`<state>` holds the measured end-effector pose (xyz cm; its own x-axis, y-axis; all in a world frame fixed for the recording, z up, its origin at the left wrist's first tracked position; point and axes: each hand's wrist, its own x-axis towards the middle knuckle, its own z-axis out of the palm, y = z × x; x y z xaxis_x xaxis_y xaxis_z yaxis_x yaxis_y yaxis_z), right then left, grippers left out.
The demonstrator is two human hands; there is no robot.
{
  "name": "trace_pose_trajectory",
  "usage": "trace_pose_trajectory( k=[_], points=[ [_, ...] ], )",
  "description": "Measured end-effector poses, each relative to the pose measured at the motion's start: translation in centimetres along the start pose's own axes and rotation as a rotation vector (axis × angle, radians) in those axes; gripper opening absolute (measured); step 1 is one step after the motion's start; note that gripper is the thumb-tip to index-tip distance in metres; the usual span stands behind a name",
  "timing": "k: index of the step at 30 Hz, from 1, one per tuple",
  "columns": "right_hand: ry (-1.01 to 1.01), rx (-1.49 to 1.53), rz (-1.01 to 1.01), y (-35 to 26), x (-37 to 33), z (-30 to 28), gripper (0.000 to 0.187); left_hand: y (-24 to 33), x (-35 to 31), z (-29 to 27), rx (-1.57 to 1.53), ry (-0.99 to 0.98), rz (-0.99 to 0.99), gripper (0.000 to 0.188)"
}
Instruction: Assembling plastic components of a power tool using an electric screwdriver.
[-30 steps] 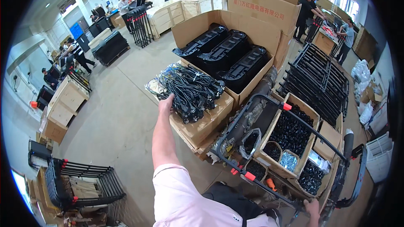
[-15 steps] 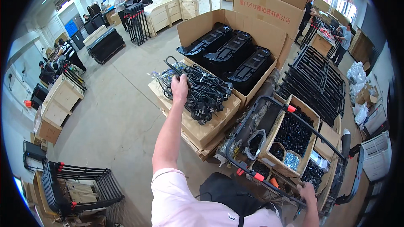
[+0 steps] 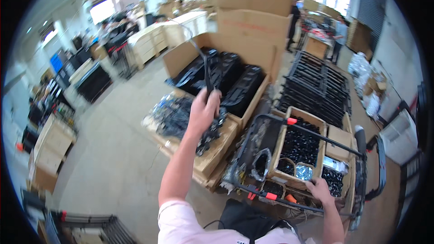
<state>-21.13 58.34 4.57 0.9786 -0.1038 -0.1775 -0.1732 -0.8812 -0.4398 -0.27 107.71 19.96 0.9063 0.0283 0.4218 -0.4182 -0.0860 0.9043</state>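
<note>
My left hand point(image 3: 204, 108) is closed around a black power cord point(image 3: 207, 70), raised above a pile of cords point(image 3: 174, 113). The cord stretches up from my fist, blurred by motion, across the view of a carton of black housings. The pile, dark with pale ends, lies on a cardboard box point(image 3: 221, 140) ahead of me. To the right, my right hand point(image 3: 321, 190) reaches the front edge of a parts carton, by a small tub of silver screws point(image 3: 304, 171). Its fingers are blurred. A black tubular frame point(image 3: 337, 143) with red fittings stands over the parts cartons.
A tall open carton point(image 3: 275, 58) holds several black plastic housings point(image 3: 242, 88). Small black parts point(image 3: 300, 144) fill a carton on the right. Black metal frames point(image 3: 316, 86) are stacked behind it. Wooden crates point(image 3: 149, 40) stand across the floor, and a person point(image 3: 340, 36) is at the far right.
My left hand has lifted a power cord off the pile and moved up and right. My right hand has shifted forward and left, toward the silver screws. The whole view has turned.
</note>
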Motion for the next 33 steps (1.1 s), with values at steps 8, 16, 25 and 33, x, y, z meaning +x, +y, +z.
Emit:
trace_pose_trajectory(
  k=[8,16,25,33],
  points=[
    [-0.028,1.280,-0.162,-11.5,5.8,-9.0,0.049,-1.9,-9.6,15.9,-0.301,-0.787,-0.162,0.032],
    [0.460,1.501,-0.085,-6.3,6.2,-8.1,0.035,-5.5,-17.1,27.6,-0.679,-0.959,-0.703,0.043],
    [0.766,2.112,0.211,4.1,4.7,-14.0,0.031,-3.0,-22.7,30.9,-0.670,-1.256,-0.863,0.042],
    [0.782,1.837,0.076,6.0,-2.5,-18.9,0.031,-1.7,-28.2,30.0,-0.446,-1.282,-0.848,0.040]
  ],
)
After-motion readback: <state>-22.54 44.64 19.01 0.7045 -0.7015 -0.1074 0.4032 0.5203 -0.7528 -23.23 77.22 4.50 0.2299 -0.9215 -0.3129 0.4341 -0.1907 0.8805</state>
